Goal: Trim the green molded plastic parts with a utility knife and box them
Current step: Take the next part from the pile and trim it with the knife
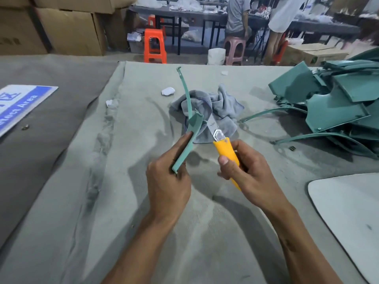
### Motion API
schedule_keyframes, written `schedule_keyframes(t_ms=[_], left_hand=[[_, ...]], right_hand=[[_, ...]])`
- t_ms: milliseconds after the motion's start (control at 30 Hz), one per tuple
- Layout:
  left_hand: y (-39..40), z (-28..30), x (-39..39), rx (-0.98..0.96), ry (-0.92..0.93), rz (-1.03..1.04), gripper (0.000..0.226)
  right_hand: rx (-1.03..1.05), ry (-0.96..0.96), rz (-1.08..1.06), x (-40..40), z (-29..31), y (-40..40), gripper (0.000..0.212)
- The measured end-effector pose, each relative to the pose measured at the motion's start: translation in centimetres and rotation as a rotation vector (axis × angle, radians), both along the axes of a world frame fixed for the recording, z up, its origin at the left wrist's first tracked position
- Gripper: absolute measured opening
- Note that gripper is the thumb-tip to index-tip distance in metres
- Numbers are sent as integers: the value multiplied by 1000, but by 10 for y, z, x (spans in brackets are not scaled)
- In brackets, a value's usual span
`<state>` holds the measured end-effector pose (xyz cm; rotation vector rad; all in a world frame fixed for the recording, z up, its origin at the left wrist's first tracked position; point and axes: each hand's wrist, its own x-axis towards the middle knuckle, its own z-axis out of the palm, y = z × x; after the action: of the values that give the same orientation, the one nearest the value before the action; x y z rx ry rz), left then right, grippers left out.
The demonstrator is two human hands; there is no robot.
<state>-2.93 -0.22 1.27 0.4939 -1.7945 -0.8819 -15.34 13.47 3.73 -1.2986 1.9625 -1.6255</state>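
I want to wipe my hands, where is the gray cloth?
In the head view, the gray cloth lies crumpled on the table near the middle, just beyond the yellow knife and left of the green parts pile.

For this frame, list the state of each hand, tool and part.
Left hand: grips the green part.
Green part: held up off the table.
Right hand: grips the utility knife.
Utility knife: blade extended, at the part's edge.
Pile of green parts: heaped, untouched.
Grey cloth: crumpled on the table.
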Motion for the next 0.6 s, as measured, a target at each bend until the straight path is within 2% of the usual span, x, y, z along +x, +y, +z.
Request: schedule_keyframes(t_ms=[67, 167, 233, 367, 500, 600], left_hand=[[0, -1, -1, 19, 9, -2, 56], [-1, -3, -2, 30, 12, -10, 58], [-1, -3, -3, 22, 19, -18, 61], [-2, -2, -4, 55, 55, -30, 64], [0, -4, -5, 130, 79, -51, 42], [3, -6, -7, 278, 67, -22, 27]], right_hand=[[-13, -45, -15, 6, 1, -3, 37], [-125, 3, -31, 12, 6, -4, 31], [-151, -41, 39, 11, 9, -2, 30], [-72, -124, 227, 4, 7, 2, 40], [-164, -313, 303, 5, 5, 0, 45], [-171, -346, 283, 7, 3, -2, 40]])
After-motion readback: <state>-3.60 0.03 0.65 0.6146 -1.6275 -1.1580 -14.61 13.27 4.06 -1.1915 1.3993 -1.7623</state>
